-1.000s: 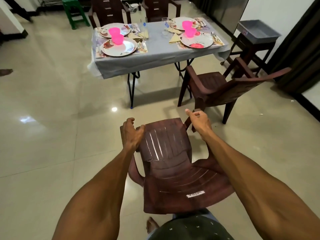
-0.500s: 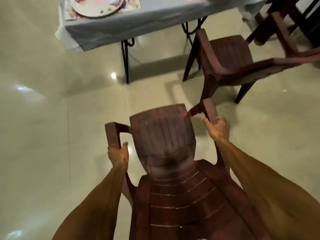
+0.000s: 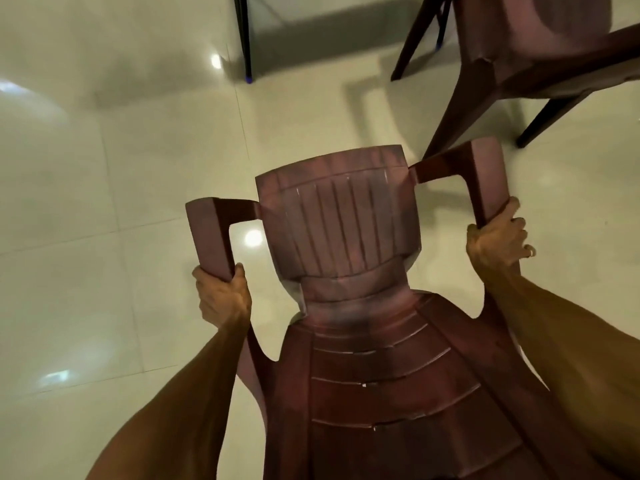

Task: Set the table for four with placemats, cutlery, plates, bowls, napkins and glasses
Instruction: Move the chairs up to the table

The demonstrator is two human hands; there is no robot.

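- Tiled floor (image 3: pixel 86 202): pale, glossy, with grout lines and several bright light reflections on the left side.
- Left hand (image 3: pixel 221 299): fingers and thumb wrapped round the lower end of the left armrest (image 3: pixel 211 233) of the brown plastic chair (image 3: pixel 346 244); firm grasp, bare forearm running down to the lower left edge.
- Black table leg (image 3: pixel 244 36): thin and dark, stands on the floor at upper centre-left, with a small blue foot at its base; the table top is out of frame.
- Brown plastic chair: fills the centre and bottom of the view, seen from above and behind the seat, slatted backrest pointing away from the camera (edges blurred, so its tilt cannot be told). Whether its legs touch the floor cannot be told.
- Right armrest (image 3: pixel 483 178): sits higher in frame than the left one.
- Right hand (image 3: pixel 495 240): curled round the right armrest near its lower end, fingers on the outer side; grasping.
- Second brown chair (image 3: pixel 512 53): upper right, on the floor, near the held chair but apart from it.
- Table settings: none in frame.
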